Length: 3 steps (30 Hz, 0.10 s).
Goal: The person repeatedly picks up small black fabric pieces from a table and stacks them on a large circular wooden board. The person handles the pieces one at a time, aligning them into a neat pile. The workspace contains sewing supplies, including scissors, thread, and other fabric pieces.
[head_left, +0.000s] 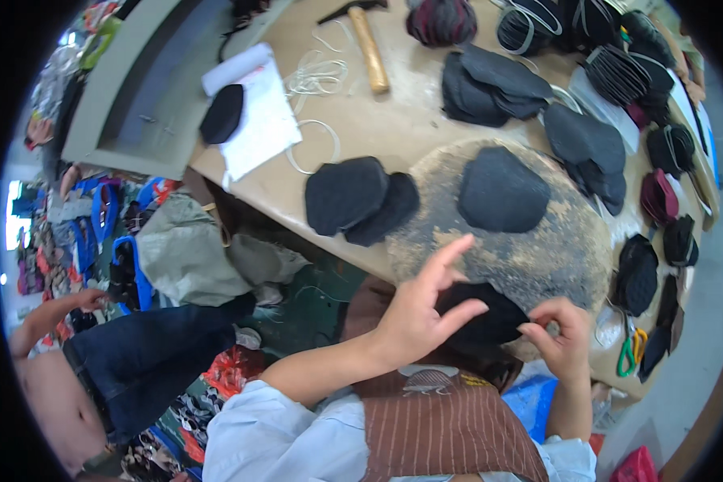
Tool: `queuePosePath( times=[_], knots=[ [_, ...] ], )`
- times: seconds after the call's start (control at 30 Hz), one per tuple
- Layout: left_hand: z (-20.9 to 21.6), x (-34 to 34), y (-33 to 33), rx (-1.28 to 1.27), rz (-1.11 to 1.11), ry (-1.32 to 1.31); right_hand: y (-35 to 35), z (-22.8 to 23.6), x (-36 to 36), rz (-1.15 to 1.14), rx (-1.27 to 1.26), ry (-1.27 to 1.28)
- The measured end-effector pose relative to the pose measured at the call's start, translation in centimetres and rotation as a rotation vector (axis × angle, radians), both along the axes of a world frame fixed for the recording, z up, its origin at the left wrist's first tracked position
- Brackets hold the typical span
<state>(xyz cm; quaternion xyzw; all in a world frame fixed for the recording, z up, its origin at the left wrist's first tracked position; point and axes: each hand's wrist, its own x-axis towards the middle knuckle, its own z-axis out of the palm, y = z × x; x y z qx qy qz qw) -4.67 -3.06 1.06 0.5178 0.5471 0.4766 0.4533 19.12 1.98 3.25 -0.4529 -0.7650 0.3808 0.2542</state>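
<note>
A black, rounded fabric piece (pixel 496 318) lies at the near edge of a round, worn slab (pixel 566 249). My right hand (pixel 564 337) pinches its right corner between thumb and forefinger. Over its left end, my left hand (pixel 426 309) is open, thumb and forefinger spread apart; its other fingers are partly hidden. Farther up on the slab lies a flat dark grey-black piece (pixel 504 189). Two overlapping black pieces (pixel 347 197) rest at the slab's left, one reaching its rim.
A hammer (pixel 368 50), loose white cord (pixel 317 76) and a white paper (pixel 259 120) are on the table's far side. Stacks of dark pieces (pixel 490 84) line the back and right. Scissors (pixel 631 352) lie at right. Another person (pixel 128 365) is at left.
</note>
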Motion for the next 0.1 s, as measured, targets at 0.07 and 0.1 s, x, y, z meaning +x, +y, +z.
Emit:
queuePosePath(
  times=[0.07,0.1],
  knots=[
    [0.4,-2.7,0.6,0.081,0.221,-0.163,0.3,0.1,1.6,-0.087,-0.025,0.010],
    [0.7,-4.9,1.4,0.020,0.301,-0.284,0.7,-0.3,1.0,-0.081,-0.012,0.041]
  ],
)
